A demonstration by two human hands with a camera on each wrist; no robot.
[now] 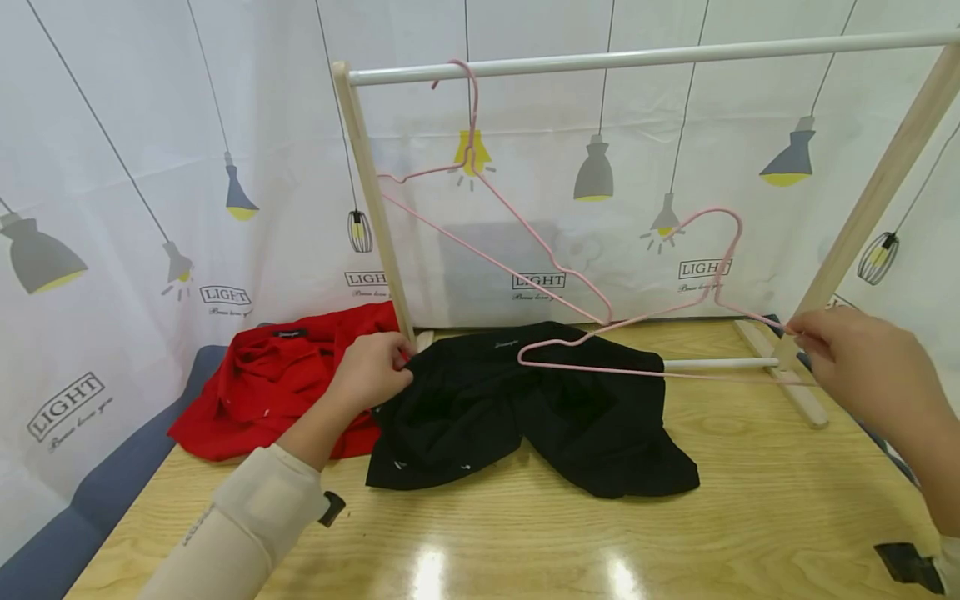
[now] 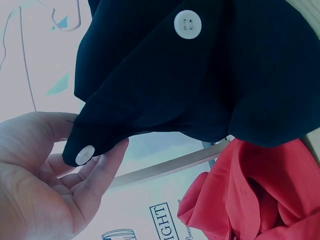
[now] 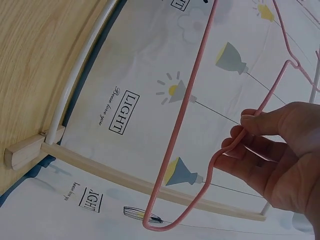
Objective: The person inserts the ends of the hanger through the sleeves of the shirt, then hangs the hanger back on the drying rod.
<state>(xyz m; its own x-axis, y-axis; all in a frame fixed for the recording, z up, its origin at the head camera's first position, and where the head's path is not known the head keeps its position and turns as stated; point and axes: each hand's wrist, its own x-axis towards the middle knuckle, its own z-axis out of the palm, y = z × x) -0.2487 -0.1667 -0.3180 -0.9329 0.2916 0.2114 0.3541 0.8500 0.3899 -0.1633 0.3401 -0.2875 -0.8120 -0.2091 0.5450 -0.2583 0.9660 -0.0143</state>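
My left hand (image 1: 372, 368) pinches the upper left corner of a black shirt (image 1: 600, 433), by an edge that carries a white button (image 2: 85, 155). The rest of the black shirt lies on the table, its collar label facing up. In my right hand (image 1: 870, 358) is a pink hanger (image 1: 720, 275), gripped by its right shoulder between thumb and fingers. The hanger's left end hovers over or touches the black shirt near the collar; I cannot tell which. A crumpled red shirt (image 1: 300, 375) lies left of the black one, partly behind my left hand.
A rack with a white top rail (image 1: 585, 62) and wooden posts (image 1: 375, 200) stands across the back of the table (image 1: 525, 542). Another pink hanger (image 1: 517, 212) hangs from its rail. Behind it is a lamp-patterned curtain (image 1: 285, 125).
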